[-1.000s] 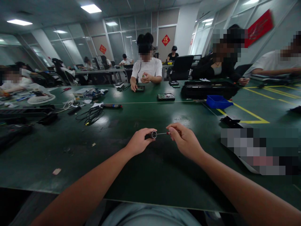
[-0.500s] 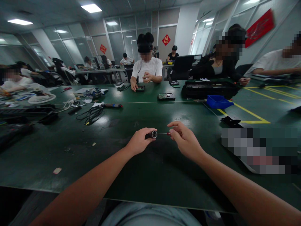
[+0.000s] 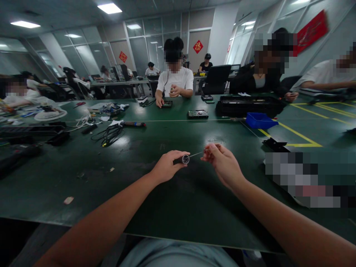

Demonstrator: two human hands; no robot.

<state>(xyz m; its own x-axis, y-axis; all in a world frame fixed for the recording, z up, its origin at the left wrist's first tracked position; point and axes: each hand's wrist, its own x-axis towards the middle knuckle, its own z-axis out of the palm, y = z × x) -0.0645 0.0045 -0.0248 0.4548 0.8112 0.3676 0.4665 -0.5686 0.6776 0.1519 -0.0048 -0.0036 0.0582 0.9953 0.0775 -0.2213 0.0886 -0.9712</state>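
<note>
Over the dark green table [image 3: 155,207] my left hand [image 3: 168,165] is closed round a small dark cylinder [image 3: 183,159] with a shiny round end that faces right. My right hand [image 3: 222,163] pinches the reddish handle of a thin screwdriver [image 3: 196,154]. Its metal shaft slants down to the left and its tip meets the cylinder's shiny end. Both hands hover a little above the table, close together.
A blue bin [image 3: 258,120] and a long black case [image 3: 247,105] lie at the right rear. Black cables [image 3: 107,135] and tools lie at the left. A circuit board [image 3: 197,114] sits mid-table. Across the table a person in white [image 3: 175,79] works; others sit at both sides.
My right hand has lifted slightly, so the screwdriver shaft now slants instead of lying level. My left hand with the cylinder has shifted a little to the right.
</note>
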